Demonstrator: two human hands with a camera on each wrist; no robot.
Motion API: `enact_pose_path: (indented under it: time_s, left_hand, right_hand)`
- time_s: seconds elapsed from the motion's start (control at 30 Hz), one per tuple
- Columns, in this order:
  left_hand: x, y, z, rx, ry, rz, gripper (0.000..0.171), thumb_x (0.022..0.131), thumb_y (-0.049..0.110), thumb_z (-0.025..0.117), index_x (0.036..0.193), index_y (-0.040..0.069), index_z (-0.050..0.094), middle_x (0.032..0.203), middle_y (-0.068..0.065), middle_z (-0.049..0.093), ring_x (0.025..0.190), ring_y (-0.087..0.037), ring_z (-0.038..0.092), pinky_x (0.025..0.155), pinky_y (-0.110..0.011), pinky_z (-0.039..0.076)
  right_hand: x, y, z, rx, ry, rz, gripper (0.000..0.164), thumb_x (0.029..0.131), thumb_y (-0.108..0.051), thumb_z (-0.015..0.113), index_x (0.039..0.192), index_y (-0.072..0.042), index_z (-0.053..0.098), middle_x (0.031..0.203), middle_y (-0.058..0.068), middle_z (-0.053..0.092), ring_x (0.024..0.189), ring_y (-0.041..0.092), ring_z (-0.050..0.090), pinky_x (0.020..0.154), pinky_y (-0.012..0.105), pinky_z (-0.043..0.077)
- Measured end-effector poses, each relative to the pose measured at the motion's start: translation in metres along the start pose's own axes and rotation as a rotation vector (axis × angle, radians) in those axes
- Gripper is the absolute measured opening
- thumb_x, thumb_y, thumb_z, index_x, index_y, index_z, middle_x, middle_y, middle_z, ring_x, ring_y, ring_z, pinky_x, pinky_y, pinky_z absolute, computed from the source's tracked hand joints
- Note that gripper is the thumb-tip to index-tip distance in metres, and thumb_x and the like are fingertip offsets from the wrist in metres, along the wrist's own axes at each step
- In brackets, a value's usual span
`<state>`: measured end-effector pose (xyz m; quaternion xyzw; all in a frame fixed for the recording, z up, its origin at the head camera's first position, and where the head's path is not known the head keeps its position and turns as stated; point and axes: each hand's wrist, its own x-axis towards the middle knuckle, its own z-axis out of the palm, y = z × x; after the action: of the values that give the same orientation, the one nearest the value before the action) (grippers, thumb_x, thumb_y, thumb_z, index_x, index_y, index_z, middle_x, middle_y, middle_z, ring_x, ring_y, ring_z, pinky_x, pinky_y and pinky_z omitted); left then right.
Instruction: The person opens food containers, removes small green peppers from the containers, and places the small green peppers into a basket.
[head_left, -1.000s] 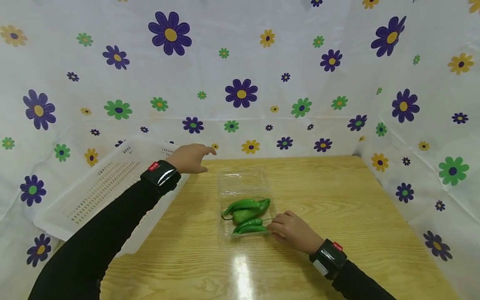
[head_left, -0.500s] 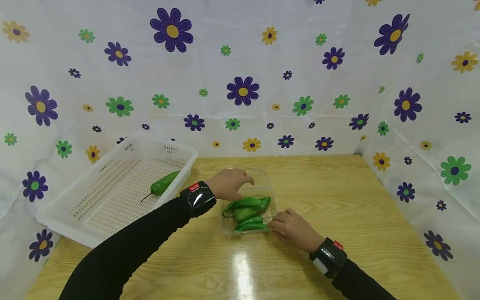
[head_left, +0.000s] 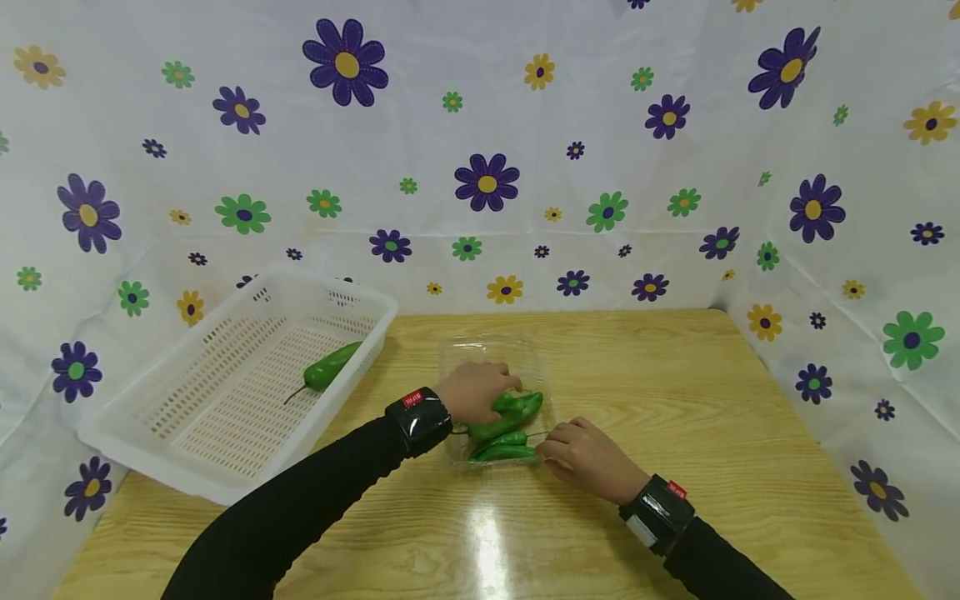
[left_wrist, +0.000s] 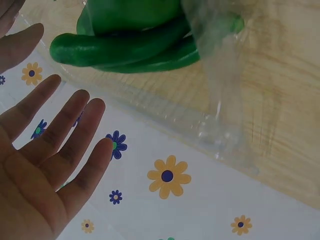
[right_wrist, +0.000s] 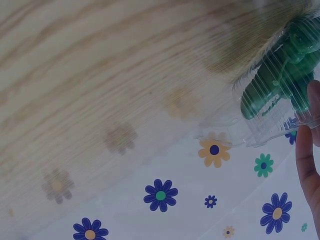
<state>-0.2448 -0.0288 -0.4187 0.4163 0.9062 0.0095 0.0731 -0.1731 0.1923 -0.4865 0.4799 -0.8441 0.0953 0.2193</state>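
Observation:
A hinged clear plastic container (head_left: 491,350) lies with its lid folded back on the table, several green peppers (head_left: 517,408) in its near half. My left hand (head_left: 474,392) is over the peppers, covering part of them. In the left wrist view its fingers (left_wrist: 82,135) are spread and extended beside the peppers (left_wrist: 120,50), with nothing held. At the container's near right corner, my right hand (head_left: 592,458) pinches the rim. The right wrist view has the finger and thumb of that hand (right_wrist: 308,165) at the edge of the clear plastic, with peppers (right_wrist: 280,75) inside.
A white perforated plastic basket (head_left: 225,408) stands at the left of the wooden table (head_left: 645,375), with one long green pepper (head_left: 330,367) in it. A white flower-print sheet (head_left: 420,150) hangs behind and along both sides.
My left hand has moved from above the basket's right rim, rightward and nearer, to the peppers in the container. The pepper in the basket has come into sight. My right hand stays at the container's corner.

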Motion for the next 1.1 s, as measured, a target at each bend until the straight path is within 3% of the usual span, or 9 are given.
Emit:
enact_pose_path:
  time_s: [0.23, 0.5, 0.9, 1.1]
  left_hand:
    - [0.002, -0.002, 0.018, -0.041, 0.040, -0.009, 0.044, 0.083, 0.021, 0.071, 0.124, 0.016, 0.057, 0.111, -0.007, 0.060, 0.088, -0.020, 0.060, 0.068, -0.031, 0.050]
    - [0.001, -0.004, 0.034, -0.019, 0.096, -0.031, 0.041, 0.083, 0.023, 0.071, 0.122, 0.017, 0.058, 0.109, -0.006, 0.057, 0.087, -0.018, 0.057, 0.066, -0.028, 0.048]
    - [0.002, -0.005, 0.039, -0.031, 0.092, -0.060, 0.041, 0.084, 0.022, 0.070, 0.123, 0.018, 0.058, 0.105, -0.005, 0.055, 0.084, -0.015, 0.055, 0.063, -0.027, 0.047]
    - [0.002, -0.005, 0.037, -0.090, 0.073, -0.058, 0.038, 0.084, 0.020, 0.069, 0.121, 0.015, 0.059, 0.103, -0.006, 0.055, 0.084, -0.016, 0.053, 0.067, -0.029, 0.047]
  right_hand:
    - [0.001, -0.001, -0.001, 0.001, 0.011, -0.006, 0.024, 0.069, -0.013, 0.082, 0.090, -0.017, 0.069, 0.084, -0.007, 0.067, 0.079, 0.008, 0.061, 0.071, 0.027, 0.046]
    - [0.001, -0.001, -0.001, -0.005, 0.013, -0.004, 0.025, 0.069, -0.014, 0.082, 0.090, -0.017, 0.069, 0.084, -0.006, 0.066, 0.079, 0.008, 0.061, 0.072, 0.027, 0.047]
    - [0.001, -0.002, -0.002, -0.010, 0.018, -0.007, 0.025, 0.069, -0.014, 0.082, 0.090, -0.017, 0.069, 0.082, -0.006, 0.065, 0.078, 0.008, 0.061, 0.071, 0.027, 0.047]
    - [0.001, -0.001, -0.001, -0.009, 0.019, -0.011, 0.024, 0.070, -0.013, 0.082, 0.090, -0.017, 0.069, 0.082, -0.006, 0.065, 0.078, 0.008, 0.061, 0.070, 0.027, 0.046]
